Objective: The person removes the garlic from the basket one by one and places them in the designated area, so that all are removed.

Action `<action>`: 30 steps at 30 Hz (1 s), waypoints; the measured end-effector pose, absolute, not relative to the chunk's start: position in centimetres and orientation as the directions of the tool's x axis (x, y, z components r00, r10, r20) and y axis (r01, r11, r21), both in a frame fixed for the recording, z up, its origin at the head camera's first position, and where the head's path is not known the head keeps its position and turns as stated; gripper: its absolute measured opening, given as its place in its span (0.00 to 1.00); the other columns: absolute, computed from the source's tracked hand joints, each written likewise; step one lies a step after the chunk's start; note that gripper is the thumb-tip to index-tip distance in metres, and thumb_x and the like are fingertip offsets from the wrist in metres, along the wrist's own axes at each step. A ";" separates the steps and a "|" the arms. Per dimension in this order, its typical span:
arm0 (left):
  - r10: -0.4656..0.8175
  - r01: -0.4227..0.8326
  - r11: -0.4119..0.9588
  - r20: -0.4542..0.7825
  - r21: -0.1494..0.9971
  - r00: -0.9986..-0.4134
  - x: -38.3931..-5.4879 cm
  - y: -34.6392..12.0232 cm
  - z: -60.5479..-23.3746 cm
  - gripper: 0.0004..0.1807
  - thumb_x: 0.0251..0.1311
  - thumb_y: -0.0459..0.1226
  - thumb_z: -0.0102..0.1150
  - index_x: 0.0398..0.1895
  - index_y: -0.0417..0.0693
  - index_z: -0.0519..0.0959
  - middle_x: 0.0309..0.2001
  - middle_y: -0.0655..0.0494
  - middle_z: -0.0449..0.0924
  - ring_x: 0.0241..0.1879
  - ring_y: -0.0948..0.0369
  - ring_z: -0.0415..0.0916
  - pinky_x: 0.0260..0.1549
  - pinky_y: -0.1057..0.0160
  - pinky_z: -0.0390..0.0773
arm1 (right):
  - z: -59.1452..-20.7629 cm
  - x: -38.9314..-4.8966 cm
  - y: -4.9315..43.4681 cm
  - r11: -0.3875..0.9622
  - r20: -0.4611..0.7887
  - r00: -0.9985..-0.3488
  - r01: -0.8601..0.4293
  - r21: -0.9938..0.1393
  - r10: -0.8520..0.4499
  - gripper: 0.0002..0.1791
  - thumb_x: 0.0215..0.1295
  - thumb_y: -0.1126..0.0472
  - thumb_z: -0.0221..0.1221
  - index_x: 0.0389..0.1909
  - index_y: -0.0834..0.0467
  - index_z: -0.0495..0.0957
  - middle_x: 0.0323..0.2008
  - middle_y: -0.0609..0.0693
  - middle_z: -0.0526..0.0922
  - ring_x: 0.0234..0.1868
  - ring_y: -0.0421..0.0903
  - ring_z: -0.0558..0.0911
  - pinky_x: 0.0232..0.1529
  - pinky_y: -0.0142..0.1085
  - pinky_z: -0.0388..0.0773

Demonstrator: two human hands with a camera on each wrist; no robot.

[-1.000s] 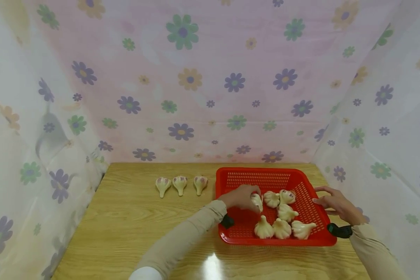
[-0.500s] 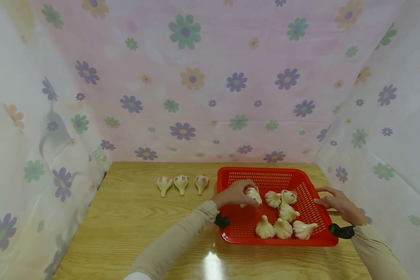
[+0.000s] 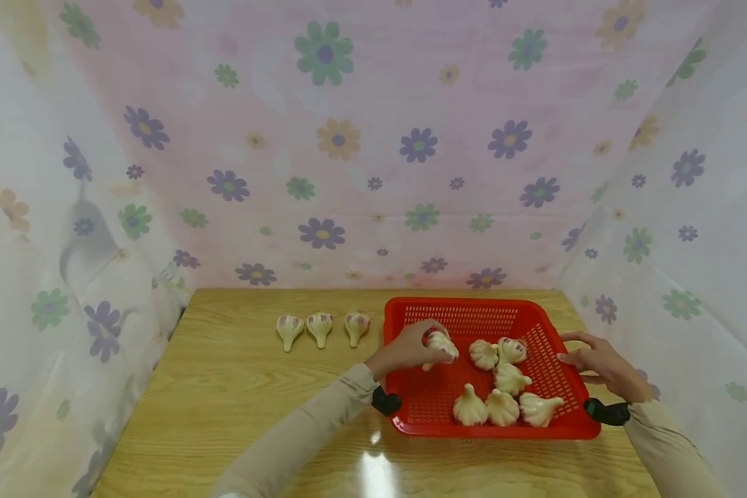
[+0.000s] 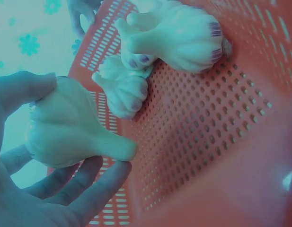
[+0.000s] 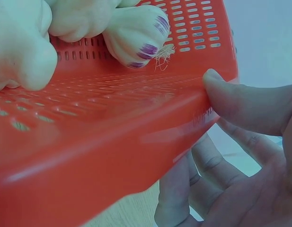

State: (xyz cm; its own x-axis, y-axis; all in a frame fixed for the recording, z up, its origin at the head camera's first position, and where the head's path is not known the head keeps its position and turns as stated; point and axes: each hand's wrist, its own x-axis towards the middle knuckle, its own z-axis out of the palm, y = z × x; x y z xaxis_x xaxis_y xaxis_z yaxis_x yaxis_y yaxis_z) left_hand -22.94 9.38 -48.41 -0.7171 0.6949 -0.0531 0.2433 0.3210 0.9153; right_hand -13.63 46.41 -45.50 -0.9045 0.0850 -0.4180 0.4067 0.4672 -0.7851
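My left hand holds a garlic bulb between thumb and fingers, over the left part of a red plastic basket. In the left wrist view the bulb's stem points right, with fingers under it. My right hand grips the basket's right rim, thumb on the edge and fingers beneath it in the right wrist view. Several more garlic bulbs lie in the basket's middle and right. Purple marks and roots show on one bulb near the rim.
Three garlic bulbs lie in a row on the wooden table, left of the basket, stems toward me. Flower-patterned sheets hang behind the table and at both sides.
My left hand has lifted the garlic bulb from among the others and moved it left across the basket. The right hand stays at the rim.
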 end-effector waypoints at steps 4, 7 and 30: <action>0.685 0.248 0.291 -0.020 0.924 -0.728 -22.7 8.8 -48.4 0.25 0.53 0.48 0.68 0.54 0.56 0.72 0.42 0.62 0.74 0.35 0.66 0.75 0.31 0.67 0.77 | -45.4 -13.7 46.3 0.481 -0.418 -0.904 0.404 -0.778 0.084 0.36 0.66 0.56 0.57 0.66 0.69 0.52 0.42 0.57 0.82 0.38 0.51 0.83 0.41 0.49 0.80; 0.686 0.251 0.262 0.004 0.932 -0.728 -22.6 8.5 -48.2 0.26 0.54 0.48 0.67 0.55 0.56 0.72 0.43 0.62 0.74 0.35 0.67 0.76 0.30 0.67 0.78 | -45.4 -13.5 46.3 0.491 -0.413 -0.907 0.397 -0.776 0.081 0.36 0.66 0.55 0.57 0.66 0.69 0.52 0.41 0.56 0.82 0.38 0.51 0.83 0.42 0.49 0.80; 0.647 0.212 0.134 0.077 0.968 -0.758 -21.5 5.4 -45.1 0.26 0.56 0.46 0.66 0.57 0.58 0.71 0.45 0.58 0.75 0.40 0.62 0.76 0.33 0.63 0.80 | -45.6 -13.6 46.4 0.494 -0.410 -0.908 0.396 -0.774 0.087 0.38 0.66 0.54 0.57 0.67 0.69 0.51 0.41 0.56 0.83 0.37 0.51 0.83 0.40 0.47 0.80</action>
State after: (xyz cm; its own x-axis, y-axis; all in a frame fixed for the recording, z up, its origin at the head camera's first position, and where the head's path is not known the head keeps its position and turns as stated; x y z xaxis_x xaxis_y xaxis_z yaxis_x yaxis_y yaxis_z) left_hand -21.48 5.37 -45.09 -0.7582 0.6475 0.0766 0.2124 0.1343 0.9679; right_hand -13.62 46.36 -45.61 -0.9081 0.0873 -0.4096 0.3964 0.4941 -0.7738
